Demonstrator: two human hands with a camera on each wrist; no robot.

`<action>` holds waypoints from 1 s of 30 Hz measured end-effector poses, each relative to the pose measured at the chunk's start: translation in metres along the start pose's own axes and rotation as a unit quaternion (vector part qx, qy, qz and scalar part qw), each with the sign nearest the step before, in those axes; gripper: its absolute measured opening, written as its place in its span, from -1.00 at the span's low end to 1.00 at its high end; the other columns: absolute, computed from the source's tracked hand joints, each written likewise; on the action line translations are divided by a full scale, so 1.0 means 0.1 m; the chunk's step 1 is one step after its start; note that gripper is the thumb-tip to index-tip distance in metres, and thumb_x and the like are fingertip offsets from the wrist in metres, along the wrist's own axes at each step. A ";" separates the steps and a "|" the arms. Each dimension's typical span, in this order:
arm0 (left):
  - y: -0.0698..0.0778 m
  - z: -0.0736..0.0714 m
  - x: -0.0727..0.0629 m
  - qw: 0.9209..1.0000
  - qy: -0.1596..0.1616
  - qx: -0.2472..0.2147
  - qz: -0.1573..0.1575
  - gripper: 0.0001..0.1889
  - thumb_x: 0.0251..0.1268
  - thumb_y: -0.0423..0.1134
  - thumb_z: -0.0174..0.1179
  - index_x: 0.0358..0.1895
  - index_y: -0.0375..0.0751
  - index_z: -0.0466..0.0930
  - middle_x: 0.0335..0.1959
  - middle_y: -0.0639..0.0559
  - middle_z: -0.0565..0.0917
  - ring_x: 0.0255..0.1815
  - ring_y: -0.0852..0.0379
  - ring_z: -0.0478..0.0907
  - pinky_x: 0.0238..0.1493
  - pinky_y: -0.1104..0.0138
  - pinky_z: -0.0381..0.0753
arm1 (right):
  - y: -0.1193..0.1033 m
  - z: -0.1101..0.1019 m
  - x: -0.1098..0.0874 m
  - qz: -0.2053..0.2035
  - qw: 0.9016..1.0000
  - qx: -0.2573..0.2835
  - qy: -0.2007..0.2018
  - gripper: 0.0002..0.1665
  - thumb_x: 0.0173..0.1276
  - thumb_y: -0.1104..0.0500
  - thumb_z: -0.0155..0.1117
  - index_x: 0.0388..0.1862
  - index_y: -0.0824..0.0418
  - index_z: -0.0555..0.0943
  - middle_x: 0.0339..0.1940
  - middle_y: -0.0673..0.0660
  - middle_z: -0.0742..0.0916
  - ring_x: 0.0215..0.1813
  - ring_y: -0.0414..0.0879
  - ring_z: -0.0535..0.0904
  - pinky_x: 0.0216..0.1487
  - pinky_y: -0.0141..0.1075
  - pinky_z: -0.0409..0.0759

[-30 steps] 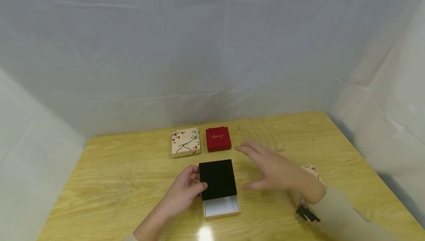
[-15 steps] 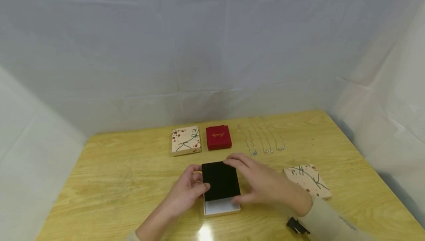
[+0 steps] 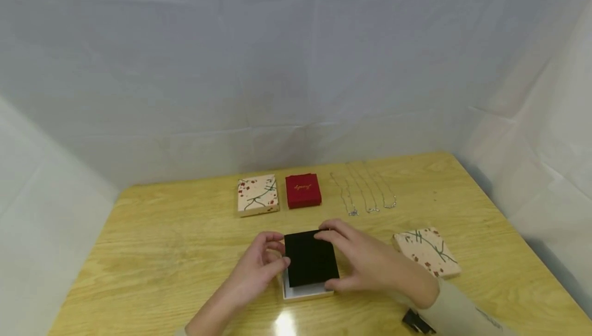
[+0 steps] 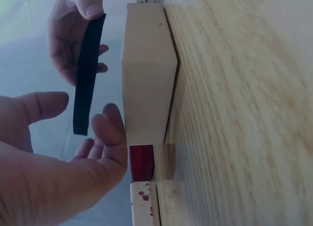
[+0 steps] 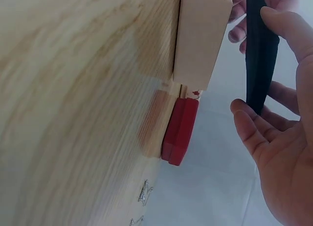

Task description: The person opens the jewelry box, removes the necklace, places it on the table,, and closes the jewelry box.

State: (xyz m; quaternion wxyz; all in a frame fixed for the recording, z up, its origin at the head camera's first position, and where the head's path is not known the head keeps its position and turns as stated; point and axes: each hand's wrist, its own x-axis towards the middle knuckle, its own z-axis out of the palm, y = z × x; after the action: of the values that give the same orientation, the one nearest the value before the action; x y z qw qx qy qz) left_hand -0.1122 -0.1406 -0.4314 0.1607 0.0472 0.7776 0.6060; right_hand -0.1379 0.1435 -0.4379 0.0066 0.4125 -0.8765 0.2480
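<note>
My right hand (image 3: 370, 261) holds a black square pad (image 3: 311, 259), thumb on the near edge and fingertips on the far edge. In the right wrist view the pad (image 5: 260, 55) is edge-on and slightly bowed. It hovers above an open pale box base (image 3: 305, 294), whose white inside shows along the near side. At the pad's left, my left hand (image 3: 254, 266) stays with thumb and fingers spread. The left wrist view shows a gap between those fingers and the pad (image 4: 87, 84), beside the box wall (image 4: 149, 84).
Behind stand a floral box (image 3: 258, 196) and a red box (image 3: 303, 191). Three thin necklaces (image 3: 370, 192) lie to their right. A floral lid (image 3: 427, 252) lies right of my right hand, with a small black object (image 3: 417, 321) near my sleeve. White cloth (image 3: 296, 69) surrounds the wooden table (image 3: 176, 243).
My right hand has come in from the right and taken hold of the black pad. The pad has shifted right and nearer, over the box base. My left hand has let go of it.
</note>
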 end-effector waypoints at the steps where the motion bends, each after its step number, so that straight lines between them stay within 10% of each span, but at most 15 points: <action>1: 0.00 0.00 0.00 1.000 0.005 0.006 0.002 -0.43 0.41 -0.31 0.32 0.40 -0.35 0.35 0.15 -0.19 0.55 -0.07 0.00 0.58 -0.12 0.16 0.67 | 0.00 0.00 -0.01 0.002 1.000 -0.001 -0.001 0.04 0.23 -0.26 0.62 0.57 0.06 0.40 0.56 0.07 0.41 0.45 -0.02 0.48 0.40 -0.06 0.57; 8: -0.05 -0.04 -0.01 0.995 0.028 0.098 0.019 -0.24 0.28 -0.21 0.51 0.49 -0.23 0.36 0.31 -0.15 0.48 0.00 -0.01 0.53 -0.19 0.24 0.66 | 0.01 -0.04 -0.08 0.026 1.000 -0.004 -0.011 0.02 0.23 -0.30 0.60 0.56 0.01 0.42 0.57 0.05 0.41 0.44 -0.03 0.49 0.37 -0.04 0.60; 20: -0.15 -0.11 -0.03 0.969 -0.059 0.233 0.055 0.25 -0.09 0.08 0.71 0.66 -0.19 0.16 0.43 -0.08 0.36 0.19 -0.02 0.47 0.13 0.05 0.63 | 0.06 -0.07 -0.14 0.022 0.999 -0.016 -0.019 -0.01 0.24 -0.39 0.54 0.52 0.02 0.49 0.50 0.08 0.49 0.33 -0.09 0.55 0.27 -0.08 0.67; 30: -0.19 -0.12 -0.03 0.952 -0.088 0.281 0.083 0.24 -0.13 0.09 0.73 0.62 -0.32 0.21 0.41 -0.08 0.39 0.12 0.02 0.49 0.15 0.05 0.67 | 0.05 -0.06 -0.13 0.029 0.998 -0.023 -0.045 -0.03 0.22 -0.41 0.54 0.48 0.02 0.54 0.46 0.04 0.51 0.34 -0.12 0.53 0.34 -0.08 0.62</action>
State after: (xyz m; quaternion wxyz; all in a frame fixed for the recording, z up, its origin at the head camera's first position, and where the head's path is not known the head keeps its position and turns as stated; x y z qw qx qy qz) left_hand -0.1110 -0.1576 -0.4468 0.1576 0.2076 0.8926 0.3678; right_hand -0.1338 0.1578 -0.4378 -0.0306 0.3971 -0.8931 0.2091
